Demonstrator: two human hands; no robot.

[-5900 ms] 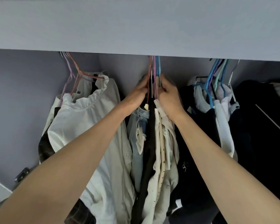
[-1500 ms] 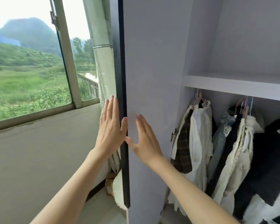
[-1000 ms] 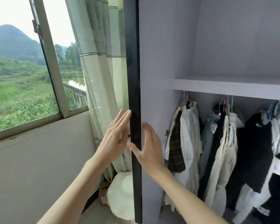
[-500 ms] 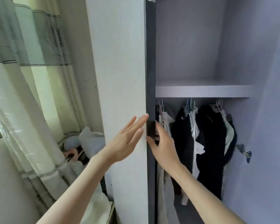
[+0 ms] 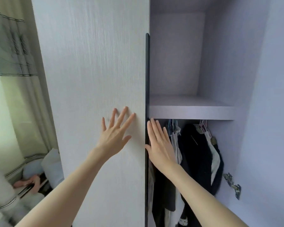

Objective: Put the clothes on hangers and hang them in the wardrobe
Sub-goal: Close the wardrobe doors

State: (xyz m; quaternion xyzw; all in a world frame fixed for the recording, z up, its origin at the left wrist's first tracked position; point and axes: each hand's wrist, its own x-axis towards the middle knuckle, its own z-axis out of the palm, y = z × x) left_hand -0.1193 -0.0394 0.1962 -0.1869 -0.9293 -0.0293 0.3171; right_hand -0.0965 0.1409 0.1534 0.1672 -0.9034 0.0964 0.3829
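The pale wood-grain wardrobe door (image 5: 92,79) fills the middle of the head view, swung most of the way across the opening. My left hand (image 5: 116,131) presses flat on its outer face with fingers spread. My right hand (image 5: 161,143) lies with straight fingers along the door's dark edge (image 5: 147,79), thumb touching it. Through the remaining gap, dark and white clothes (image 5: 202,154) hang on hangers (image 5: 203,124) under the shelf (image 5: 192,112). Clothes further left are hidden behind the door.
The right wardrobe door (image 5: 272,112) stands open at the right, with a metal hinge (image 5: 233,184) on it. A striped curtain (image 5: 10,79) hangs at the left, with bedding and a person's hand (image 5: 34,182) low behind it.
The door has swung further shut, now covering most of the hanging clothes. My left hand has gone from the door's edge onto its outer face. My view has turned right, away from the window.
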